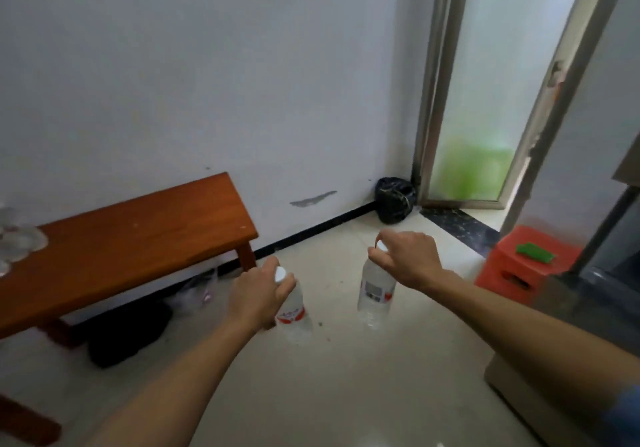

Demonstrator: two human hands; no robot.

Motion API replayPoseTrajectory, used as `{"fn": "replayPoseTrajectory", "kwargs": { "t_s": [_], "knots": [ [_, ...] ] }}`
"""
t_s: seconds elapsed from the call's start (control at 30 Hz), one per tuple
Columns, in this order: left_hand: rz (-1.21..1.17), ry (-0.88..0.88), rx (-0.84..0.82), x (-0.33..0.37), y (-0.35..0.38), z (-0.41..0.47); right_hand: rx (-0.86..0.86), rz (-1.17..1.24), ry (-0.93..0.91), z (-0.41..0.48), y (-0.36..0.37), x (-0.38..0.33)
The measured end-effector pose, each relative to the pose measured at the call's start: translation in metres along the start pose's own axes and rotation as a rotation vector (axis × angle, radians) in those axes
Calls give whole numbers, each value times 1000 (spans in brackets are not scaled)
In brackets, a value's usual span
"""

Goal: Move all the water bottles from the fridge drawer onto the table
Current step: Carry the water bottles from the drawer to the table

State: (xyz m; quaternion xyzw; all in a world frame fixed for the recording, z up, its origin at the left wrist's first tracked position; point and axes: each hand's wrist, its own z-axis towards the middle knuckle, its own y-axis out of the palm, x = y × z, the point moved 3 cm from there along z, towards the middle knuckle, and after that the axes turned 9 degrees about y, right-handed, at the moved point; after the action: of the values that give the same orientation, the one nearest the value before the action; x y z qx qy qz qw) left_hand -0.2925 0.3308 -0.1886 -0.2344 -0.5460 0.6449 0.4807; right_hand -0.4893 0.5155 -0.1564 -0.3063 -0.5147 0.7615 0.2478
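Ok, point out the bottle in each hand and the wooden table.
left-hand bottle (290, 309): head view, red label.
right-hand bottle (375, 290): head view, label on its body.
wooden table (138, 238): head view, bare top.

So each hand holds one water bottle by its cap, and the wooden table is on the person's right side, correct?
Not quite. The head view shows the wooden table on the person's left. The rest holds: the left hand and right hand each grip one water bottle at the cap.

Wooden table (138, 235), clear bottles (15, 238) at its left edge
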Motion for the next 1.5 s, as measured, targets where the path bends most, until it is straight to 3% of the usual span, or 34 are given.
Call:
{"fn": "replayPoseTrajectory", "kwargs": {
  "t_s": [0.3, 0.7, 1.0, 1.27, 1.5],
  "knots": [
    [104, -251, 38, -240, -96, -69, -117, 133, -198, 45, 91, -274],
    [82, -601, 93, -469, -124, -115, -176, 144, -603, 133, 204, -530],
    [104, -786, 125, -622, -144, -70, -232, 151, -720, 244, 278, -708],
    [164, -842, 144, -746, -162, -40, -262, 133, -742, 297, 331, -831],
    [121, -724, 50, -884, -159, 1, -254, 83, -661, 345, 388, -922]
  ]
}}
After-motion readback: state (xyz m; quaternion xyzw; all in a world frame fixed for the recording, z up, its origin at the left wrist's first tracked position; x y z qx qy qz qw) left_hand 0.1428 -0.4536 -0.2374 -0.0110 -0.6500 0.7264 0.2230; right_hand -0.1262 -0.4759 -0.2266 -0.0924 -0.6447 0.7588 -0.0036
